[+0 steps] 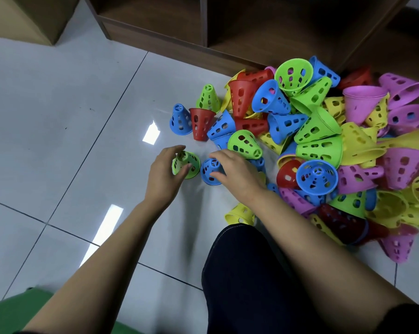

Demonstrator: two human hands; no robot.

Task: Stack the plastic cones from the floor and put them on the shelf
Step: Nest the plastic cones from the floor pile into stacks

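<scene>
Two bare hands reach down to the white tiled floor [59,116], each closed round one cone. The left hand [166,169] grips a green perforated plastic cone [188,165], thumb on its side and fingers curled over its narrow top. Just beside it, the right hand [235,172] grips a blue perforated plastic cone [209,172] that stands narrow end up on the floor.

To the right of both lies a heap of perforated plastic cones [324,131] in five colours: red, blue, green, yellow and pink. They are too many and too tangled to count, and some are nested in each other. The heap runs from the foot of the brown wooden shelf [155,44] to the right edge of the view. Two of the shelf's compartments show, both dark and cut off at the top.

Three cones sit at the heap's left edge: a blue upright cone [180,119], a green upright cone [208,95] and a red upturned cone [201,124] between them. One yellow cone [241,214] lies on its side by the person's dark trouser knee [239,273].
</scene>
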